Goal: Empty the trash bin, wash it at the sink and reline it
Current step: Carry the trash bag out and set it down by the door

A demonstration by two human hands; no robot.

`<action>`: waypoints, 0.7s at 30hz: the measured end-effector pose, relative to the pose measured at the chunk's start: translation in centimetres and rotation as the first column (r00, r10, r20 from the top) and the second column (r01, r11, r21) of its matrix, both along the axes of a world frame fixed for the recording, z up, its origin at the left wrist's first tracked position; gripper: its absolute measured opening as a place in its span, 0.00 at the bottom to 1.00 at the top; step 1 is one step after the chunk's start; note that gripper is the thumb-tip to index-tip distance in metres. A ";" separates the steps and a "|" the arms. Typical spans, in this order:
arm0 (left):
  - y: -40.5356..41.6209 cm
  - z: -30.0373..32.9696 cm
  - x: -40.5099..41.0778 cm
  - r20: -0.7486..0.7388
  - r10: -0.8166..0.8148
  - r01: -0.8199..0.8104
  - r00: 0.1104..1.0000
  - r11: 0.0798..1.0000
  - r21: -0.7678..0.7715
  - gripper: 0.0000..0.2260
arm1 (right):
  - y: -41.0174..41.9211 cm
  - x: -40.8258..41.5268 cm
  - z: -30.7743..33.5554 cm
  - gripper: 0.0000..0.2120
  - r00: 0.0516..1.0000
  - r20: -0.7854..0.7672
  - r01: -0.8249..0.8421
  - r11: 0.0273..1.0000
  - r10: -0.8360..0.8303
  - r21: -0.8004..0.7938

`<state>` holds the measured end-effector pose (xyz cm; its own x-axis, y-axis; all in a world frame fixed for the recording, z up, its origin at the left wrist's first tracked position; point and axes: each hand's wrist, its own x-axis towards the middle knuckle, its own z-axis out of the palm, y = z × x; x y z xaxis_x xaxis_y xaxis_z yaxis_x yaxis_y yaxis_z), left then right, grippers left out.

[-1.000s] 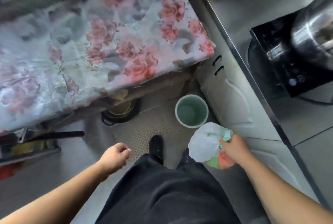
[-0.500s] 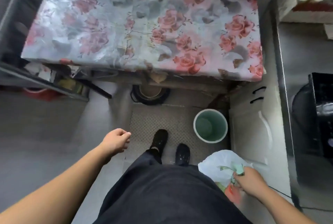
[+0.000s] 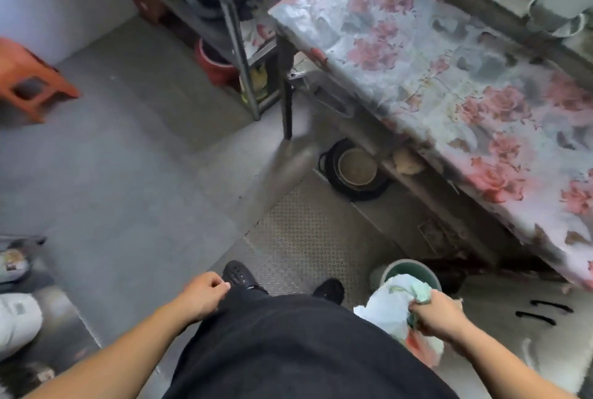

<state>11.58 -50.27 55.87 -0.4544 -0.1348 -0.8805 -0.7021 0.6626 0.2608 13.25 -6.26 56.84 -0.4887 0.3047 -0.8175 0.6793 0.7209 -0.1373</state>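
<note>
The small green trash bin [image 3: 417, 270] stands on the floor by the white cabinet, partly hidden behind the bag. My right hand [image 3: 438, 315] grips the gathered neck of a white plastic trash bag [image 3: 386, 312] with green and red waste showing through, held beside my right hip in front of the bin. My left hand [image 3: 205, 297] hangs at my left thigh with fingers loosely curled, holding nothing.
A table with a floral cloth [image 3: 449, 77] runs along the right, a dark pot [image 3: 356, 170] on the floor below it. A metal shelf rack [image 3: 237, 45] stands behind, an orange stool [image 3: 29, 77] at the left. White cabinet doors [image 3: 542, 318] lie to the right.
The view has swung left, bringing the floor, rack and stool into sight. The bag stays in my right hand, now overlapping the bin's rim. My left hand hangs as before.
</note>
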 end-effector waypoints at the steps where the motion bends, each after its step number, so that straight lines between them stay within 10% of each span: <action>1: -1.9 -0.5 1.0 0.004 0.056 -0.056 0.998 0.998 -0.003 0.12 | -1.3 -1.3 -0.1 0.17 0.999 -0.005 -0.053 0.998 0.053 0.014; 9: -16.9 -1.5 7.7 0.032 0.270 -0.268 0.962 0.962 -0.051 0.15 | -13.9 -10.8 -0.3 0.14 0.864 -0.056 -0.485 0.858 0.500 0.168; 21: -30.7 -0.3 6.0 -0.020 0.660 -0.659 0.751 0.746 -0.095 0.10 | -30.8 -21.9 1.3 0.09 0.708 -0.075 -0.679 0.706 0.702 0.202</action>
<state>17.62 -80.97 55.62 -0.2096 -0.4751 -0.8546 -0.9762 0.0528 0.2101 -8.67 -37.03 58.09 -0.7119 -0.0532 -0.7003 -0.0356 0.9986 -0.0396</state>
